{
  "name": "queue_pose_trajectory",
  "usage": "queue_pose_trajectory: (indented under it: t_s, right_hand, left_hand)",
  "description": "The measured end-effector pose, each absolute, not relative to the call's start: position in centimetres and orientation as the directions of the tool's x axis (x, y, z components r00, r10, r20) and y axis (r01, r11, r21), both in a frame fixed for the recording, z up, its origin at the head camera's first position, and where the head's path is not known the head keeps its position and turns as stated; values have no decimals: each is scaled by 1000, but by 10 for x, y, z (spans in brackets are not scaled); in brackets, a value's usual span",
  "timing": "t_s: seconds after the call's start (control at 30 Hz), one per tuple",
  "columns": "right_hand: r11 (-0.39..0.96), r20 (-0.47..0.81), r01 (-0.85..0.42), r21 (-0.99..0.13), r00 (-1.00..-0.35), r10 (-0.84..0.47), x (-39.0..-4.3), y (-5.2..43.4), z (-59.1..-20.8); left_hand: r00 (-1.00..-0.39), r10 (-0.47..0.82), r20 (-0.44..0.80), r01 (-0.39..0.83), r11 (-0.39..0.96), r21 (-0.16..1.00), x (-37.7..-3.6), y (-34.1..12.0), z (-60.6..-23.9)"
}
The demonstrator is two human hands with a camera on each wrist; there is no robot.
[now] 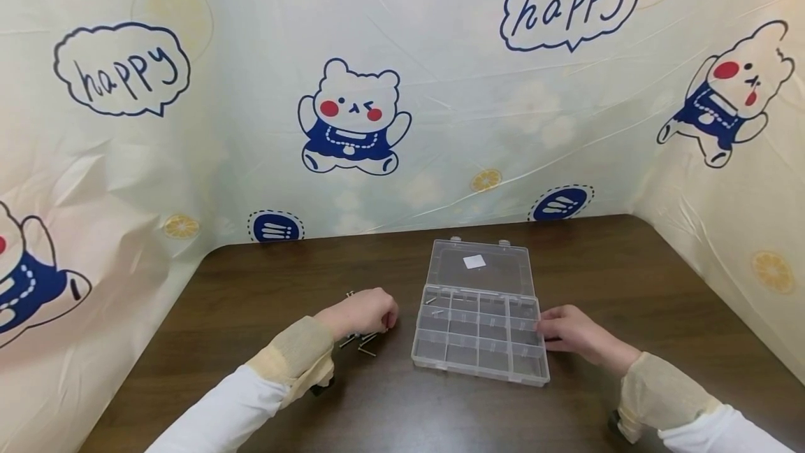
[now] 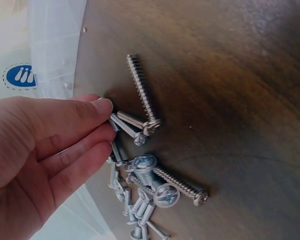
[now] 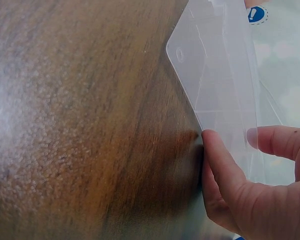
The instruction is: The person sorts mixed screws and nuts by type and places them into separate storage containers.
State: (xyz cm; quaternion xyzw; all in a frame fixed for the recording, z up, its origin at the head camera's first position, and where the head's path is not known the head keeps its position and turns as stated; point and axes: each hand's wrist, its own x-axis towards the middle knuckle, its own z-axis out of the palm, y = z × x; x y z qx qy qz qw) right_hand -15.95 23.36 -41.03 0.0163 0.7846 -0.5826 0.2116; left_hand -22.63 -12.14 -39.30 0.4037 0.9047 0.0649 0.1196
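At the left, my left hand [image 1: 361, 312] reaches into a small pile of metal screws [image 1: 367, 351] on the table. In the left wrist view its thumb and fingertips pinch together at the end of a silver screw [image 2: 126, 126]; the pinch itself is partly hidden. A longer coarse-threaded screw [image 2: 138, 85] lies beside it. My right hand [image 1: 575, 331] holds the right side of a clear plastic compartment box [image 1: 462, 370], thumb at the top of the wall and fingers against its outside. The box's lid [image 1: 481, 278] lies open towards the back.
A few small screws [image 1: 431, 300] sit in the box's back left compartment. The brown wooden table [image 1: 302, 404] ends at a printed cloth curtain [image 1: 440, 89] behind and at both sides. A white label [image 1: 474, 261] is on the lid.
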Motion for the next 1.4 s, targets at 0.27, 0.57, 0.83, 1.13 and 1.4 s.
queue_pose_trajectory:
  t_s: [0.27, 0.57, 0.83, 1.13, 1.4]
  right_hand:
    - [335, -362, 282, -899, -909, -205, -160, 233, -410]
    - [340, -367, 286, -896, -908, -202, -160, 233, -409]
    - [339, -355, 272, -901, -910, -215, -160, 235, -410]
    - [343, -354, 269, -900, -910, -217, -160, 235, -410]
    - [342, -353, 270, -900, -912, -208, -159, 233, -409]
  left_hand:
    - [-650, 741, -170, 696, 670, 259, -228, -122, -398]
    - [-646, 759, -86, 694, 630, 348, -236, -123, -396]
    - [-657, 754, 12, 706, 610, 359, -246, -112, -382]
    - [-670, 741, 48, 701, 610, 370, -250, -88, -377]
    - [-658, 752, 48, 706, 594, 386, -254, -70, -383]
